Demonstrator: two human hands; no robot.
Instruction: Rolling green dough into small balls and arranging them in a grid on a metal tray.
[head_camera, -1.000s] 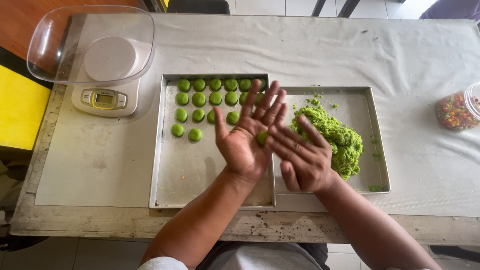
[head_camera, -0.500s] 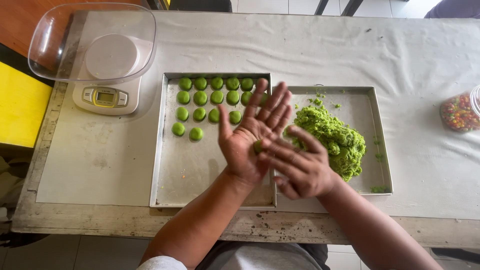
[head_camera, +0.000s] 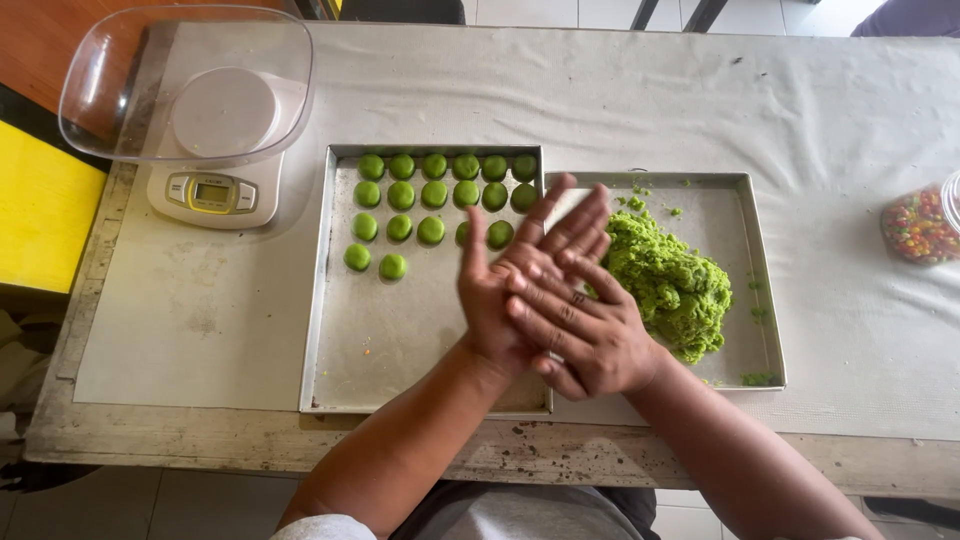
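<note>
My left hand (head_camera: 492, 300) lies palm up with its fingers spread, over the seam between two metal trays. My right hand (head_camera: 585, 340) lies flat across it, palm to palm. A small piece of green dough is pressed between the palms and is hidden now. The left tray (head_camera: 318, 300) carries several small green dough balls (head_camera: 432, 195) in rows at its far end. Just right of my hands, a heap of crumbly green dough (head_camera: 672, 285) fills the right tray (head_camera: 765, 285).
A kitchen scale (head_camera: 210, 195) with a clear plastic bowl (head_camera: 185, 85) on it stands at the far left. A jar of coloured sweets (head_camera: 920, 225) sits at the right edge. A pale cloth (head_camera: 700, 100) covers the table; a yellow surface (head_camera: 45, 220) lies beyond the left edge.
My right hand has slid down and across my left palm, covering the green piece that showed between them earlier. The trays and dough balls have not moved.
</note>
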